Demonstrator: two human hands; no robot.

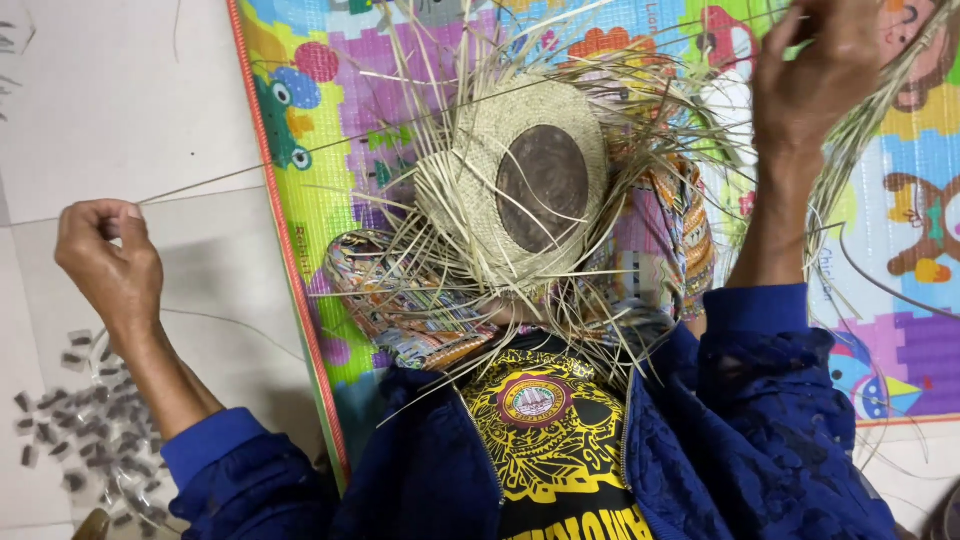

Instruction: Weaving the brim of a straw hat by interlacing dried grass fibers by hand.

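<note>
head-worn camera, looking steeply down, close range

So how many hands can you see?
2. The left hand pinches a thin straw strand over the floor; the right hand is raised at the top, gripping a straw bundle.

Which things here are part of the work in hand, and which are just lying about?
In use: half-woven straw hat; loose straw strand pulled by left hand; straw bundle gripped by right hand.

Lying about: small grey pieces on floor; colourful play mat.
</note>
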